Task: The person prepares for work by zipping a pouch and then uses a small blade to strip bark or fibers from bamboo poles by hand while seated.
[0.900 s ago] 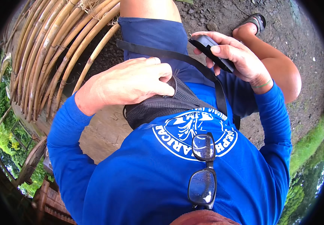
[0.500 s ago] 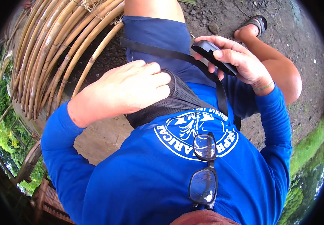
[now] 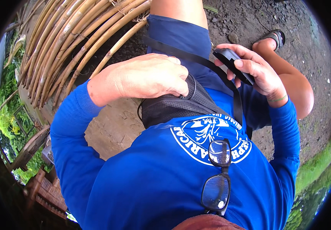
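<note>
Pinching a smooth oblong device [image 3: 227, 58] is the right hand [image 3: 263, 76], left hand [image 3: 146, 76] bunched over a mesh bag [image 3: 169, 108].

Out here in daylight, bamboo poles [image 3: 71, 42] lie side by side at far left; dark, stony soil [image 3: 311, 57] spreads to the right, edged by grass [image 3: 314, 179]; leafy greenery [image 3: 5, 115] and slatted woodwork [image 3: 51, 197] stand near left.

Dark ground [image 3: 301, 50] bears 1 sandalled foot [image 3: 271, 40] and, apparently, stones [image 3: 233, 38].

Black mesh pouch [image 3: 173, 108] partly hidden behind left hand [image 3: 148, 76], one leg [image 3: 181, 12] and bamboo poles [image 3: 64, 37] cut off at top edge
</note>
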A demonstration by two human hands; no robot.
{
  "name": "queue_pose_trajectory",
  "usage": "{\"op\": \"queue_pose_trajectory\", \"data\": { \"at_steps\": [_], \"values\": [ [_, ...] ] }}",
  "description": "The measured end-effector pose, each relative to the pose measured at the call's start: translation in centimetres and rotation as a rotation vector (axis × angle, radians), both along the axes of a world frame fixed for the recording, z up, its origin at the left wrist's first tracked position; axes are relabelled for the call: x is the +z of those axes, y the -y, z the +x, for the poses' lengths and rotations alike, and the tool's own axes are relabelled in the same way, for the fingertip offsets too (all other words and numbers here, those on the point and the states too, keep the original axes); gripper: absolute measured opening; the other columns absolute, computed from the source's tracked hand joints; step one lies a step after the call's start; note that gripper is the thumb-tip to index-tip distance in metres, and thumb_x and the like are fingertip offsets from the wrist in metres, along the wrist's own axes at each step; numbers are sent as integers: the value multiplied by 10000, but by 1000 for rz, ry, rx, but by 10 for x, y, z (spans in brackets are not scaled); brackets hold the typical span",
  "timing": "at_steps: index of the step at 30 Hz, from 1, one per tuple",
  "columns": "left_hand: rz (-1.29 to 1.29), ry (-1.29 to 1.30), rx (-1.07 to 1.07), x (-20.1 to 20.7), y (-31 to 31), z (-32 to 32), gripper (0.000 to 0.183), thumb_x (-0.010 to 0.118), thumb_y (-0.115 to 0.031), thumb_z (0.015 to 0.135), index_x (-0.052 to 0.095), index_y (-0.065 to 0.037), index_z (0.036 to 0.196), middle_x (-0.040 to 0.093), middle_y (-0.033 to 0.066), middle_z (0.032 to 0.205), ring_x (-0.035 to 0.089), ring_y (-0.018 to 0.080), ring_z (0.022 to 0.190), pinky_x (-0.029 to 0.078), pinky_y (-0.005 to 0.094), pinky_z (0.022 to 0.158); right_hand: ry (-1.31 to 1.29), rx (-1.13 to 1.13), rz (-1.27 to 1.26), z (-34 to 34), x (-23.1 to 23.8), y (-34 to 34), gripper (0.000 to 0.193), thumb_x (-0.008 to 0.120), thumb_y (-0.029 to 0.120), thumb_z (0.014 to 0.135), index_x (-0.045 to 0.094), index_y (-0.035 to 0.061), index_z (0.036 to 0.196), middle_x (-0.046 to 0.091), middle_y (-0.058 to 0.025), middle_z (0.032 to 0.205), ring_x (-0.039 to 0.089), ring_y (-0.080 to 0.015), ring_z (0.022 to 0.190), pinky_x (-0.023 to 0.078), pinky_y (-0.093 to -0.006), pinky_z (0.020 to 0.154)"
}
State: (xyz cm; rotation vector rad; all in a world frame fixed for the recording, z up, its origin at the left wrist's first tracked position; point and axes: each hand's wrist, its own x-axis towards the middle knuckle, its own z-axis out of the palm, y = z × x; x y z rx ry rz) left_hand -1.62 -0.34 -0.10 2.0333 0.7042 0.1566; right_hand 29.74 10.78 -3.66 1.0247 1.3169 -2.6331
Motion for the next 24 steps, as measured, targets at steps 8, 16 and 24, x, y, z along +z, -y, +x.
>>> {"op": "queue_pose_trajectory", "data": {
  "at_steps": [8,16,24],
  "values": [
    [95,-71,176,33,39,-42,209,716,-83,864,805,-160,1037,662,23,919,629,257,854,504,403,785,-10,-75,24,3,-7,6,649,728,323,1000,534,19,1540,679,-74,1284,652,-103,943,568,-239,697],
    [38,-366,447,46,131,-52,253,699,-73,848,819,-168,1050,640,8,918,628,239,881,494,393,791,-40,-93,-270,4,4,0,726,794,420,990,535,20,1536,668,-60,1301,634,-106,1089,562,-290,875],
    [-161,-397,584,50,162,-20,165,787,-100,840,785,-123,1003,694,36,974,667,274,940,491,384,826,39,25,106,-16,23,10,687,733,292,1003,505,-38,1562,664,-57,1357,605,-120,1240,454,-287,1100]
  ]
}}
